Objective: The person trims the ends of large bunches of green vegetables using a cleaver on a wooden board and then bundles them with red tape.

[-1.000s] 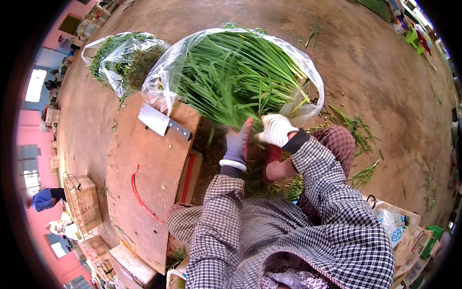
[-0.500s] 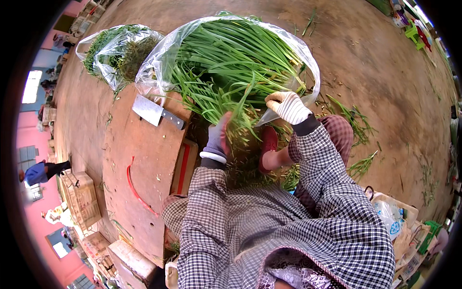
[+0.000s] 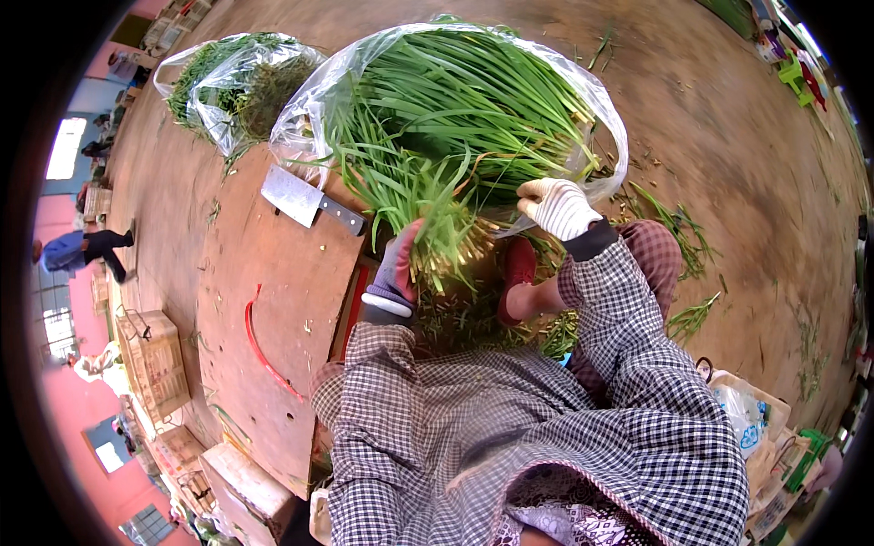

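Observation:
My left hand, in a purple-and-red glove, grips a bunch of long green leafy stalks with pale cut ends. My right hand, in a white striped glove, pinches the edge of a clear plastic bag full of similar greens. A cleaver with a black handle lies on a worn wooden board to the left, beside my left hand. A red strap lies on that board.
A second bag of finer greens sits behind the board. Loose stalks lie on the floor to my right. Wooden crates line the left, where a person in blue walks. A container with bags is at lower right.
My left hand has drawn the bunch down and leftward out of the bag's near side. My right hand moved rightward and up along the bag's edge. The person in blue has walked onward.

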Motion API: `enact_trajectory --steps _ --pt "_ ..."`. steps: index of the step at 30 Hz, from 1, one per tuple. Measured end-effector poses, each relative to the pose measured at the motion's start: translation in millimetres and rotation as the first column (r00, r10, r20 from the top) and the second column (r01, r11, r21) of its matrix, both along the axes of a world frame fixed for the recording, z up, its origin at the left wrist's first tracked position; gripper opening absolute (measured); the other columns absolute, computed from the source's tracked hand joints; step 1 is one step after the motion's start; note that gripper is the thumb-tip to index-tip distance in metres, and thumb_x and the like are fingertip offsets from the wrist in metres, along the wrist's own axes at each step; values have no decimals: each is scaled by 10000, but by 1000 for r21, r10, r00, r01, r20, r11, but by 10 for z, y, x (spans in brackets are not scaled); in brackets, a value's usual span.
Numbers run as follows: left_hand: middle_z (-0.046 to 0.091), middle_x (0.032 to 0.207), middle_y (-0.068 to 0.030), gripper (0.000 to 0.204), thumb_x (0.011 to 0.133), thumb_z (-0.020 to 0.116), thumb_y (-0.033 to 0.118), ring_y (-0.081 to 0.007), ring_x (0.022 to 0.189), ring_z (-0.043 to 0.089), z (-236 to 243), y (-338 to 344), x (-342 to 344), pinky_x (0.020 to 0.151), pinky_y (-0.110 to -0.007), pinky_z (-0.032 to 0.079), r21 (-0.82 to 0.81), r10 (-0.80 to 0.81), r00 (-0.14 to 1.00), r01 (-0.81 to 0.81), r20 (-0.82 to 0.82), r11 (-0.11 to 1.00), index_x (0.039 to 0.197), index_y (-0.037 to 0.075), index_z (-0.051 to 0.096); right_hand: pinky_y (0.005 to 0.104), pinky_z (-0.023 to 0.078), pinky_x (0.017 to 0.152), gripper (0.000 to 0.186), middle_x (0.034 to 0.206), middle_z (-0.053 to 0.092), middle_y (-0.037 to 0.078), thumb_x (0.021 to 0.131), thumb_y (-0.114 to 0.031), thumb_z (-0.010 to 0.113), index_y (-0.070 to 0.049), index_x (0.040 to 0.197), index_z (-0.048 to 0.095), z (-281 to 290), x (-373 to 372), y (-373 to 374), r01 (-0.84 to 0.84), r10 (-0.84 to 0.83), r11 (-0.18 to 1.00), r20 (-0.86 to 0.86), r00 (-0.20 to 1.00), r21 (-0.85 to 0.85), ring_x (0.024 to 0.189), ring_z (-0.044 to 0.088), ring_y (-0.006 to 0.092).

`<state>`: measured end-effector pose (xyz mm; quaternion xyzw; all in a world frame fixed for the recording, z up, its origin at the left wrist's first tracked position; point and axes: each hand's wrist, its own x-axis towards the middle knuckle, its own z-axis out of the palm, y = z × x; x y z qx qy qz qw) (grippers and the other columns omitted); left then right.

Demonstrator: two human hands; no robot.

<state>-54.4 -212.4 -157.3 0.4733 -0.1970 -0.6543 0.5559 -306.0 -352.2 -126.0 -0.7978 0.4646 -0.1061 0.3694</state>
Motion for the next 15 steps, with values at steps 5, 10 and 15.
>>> enact_trajectory --steps 5,10,15 --pt "666 1044 -122 398 935 535 294 -216 887 671 80 -4 -20 766 -334 562 34 -27 982 34 -188 999 1217 13 547 373 509 760 298 872 671 196 863 -289 591 -26 978 671 36 183 139 15 -54 995 395 917 102 835 654 325" --pt "607 1181 -90 427 941 534 326 -186 1041 606 160 -59 -113 856 -363 521 68 -54 952 78 -302 995 1274 60 523 441 487 646 348 714 609 212 899 -279 461 18 823 627 -575 510 361 -270 303 934 119 945 -236 706 604 378" --pt "598 1185 -75 487 897 602 365 -186 1019 602 -134 6 -270 809 -326 520 20 126 990 -125 -57 992 1289 86 525 429 451 542 198 617 520 164 800 -200 565 -15 732 557 -545 682 705 -225 288 874 85 954 -431 561 553 345"
